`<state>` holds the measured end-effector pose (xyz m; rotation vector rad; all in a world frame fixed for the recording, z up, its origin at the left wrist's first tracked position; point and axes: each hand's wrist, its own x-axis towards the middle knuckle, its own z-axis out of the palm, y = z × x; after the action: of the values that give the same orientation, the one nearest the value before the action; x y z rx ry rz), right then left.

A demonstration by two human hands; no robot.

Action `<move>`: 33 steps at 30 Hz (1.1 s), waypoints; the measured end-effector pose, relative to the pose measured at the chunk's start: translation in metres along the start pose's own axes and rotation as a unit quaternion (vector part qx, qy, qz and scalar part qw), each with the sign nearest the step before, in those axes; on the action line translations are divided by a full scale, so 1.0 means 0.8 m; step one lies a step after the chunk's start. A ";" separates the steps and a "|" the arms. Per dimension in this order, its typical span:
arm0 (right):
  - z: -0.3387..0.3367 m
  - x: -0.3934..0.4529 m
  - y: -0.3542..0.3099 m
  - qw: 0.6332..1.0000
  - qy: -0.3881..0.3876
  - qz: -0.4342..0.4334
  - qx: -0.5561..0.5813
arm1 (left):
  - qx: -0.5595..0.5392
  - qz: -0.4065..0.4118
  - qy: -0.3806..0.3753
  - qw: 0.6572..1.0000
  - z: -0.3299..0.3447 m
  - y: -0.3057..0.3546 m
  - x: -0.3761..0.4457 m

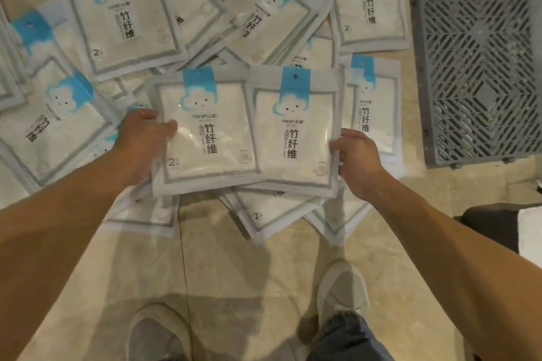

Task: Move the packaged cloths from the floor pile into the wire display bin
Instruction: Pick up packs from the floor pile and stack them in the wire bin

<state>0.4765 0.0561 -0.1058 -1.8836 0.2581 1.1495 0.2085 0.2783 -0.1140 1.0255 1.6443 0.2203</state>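
Several white packaged cloths with blue cloud tops lie scattered in a floor pile (123, 14) on the beige tiles. My left hand (143, 138) grips the left edge of one packaged cloth (205, 132), thumb on its front. My right hand (356, 161) grips the right edge of a second packaged cloth (296, 132) beside it. Both packs are held side by side, slightly overlapping, above the pile. The wire display bin is not in view.
A grey plastic lattice pallet (475, 53) lies on the floor at the upper right. A dark object with a white part (504, 228) sits at the right edge. My two feet in grey shoes (341, 293) stand on the tiles below the pile.
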 end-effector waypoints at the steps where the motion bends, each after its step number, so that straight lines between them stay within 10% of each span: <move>1: -0.001 -0.004 -0.002 1.000 -0.015 0.002 0.016 | -0.030 -0.013 -0.007 0.999 -0.008 -0.001 -0.008; 17: -0.038 -0.177 -0.166 0.991 -0.111 -0.032 -0.069 | -0.119 0.017 -0.058 0.991 -0.162 0.116 -0.179; 33: 0.034 -0.762 -0.550 0.957 -0.230 -0.099 -0.149 | -0.300 0.101 -0.054 0.947 -0.576 0.433 -0.638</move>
<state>0.3761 0.1797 0.6294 -1.7783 -0.3739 1.5051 -0.0204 0.2888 0.6212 0.7135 1.2484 0.7402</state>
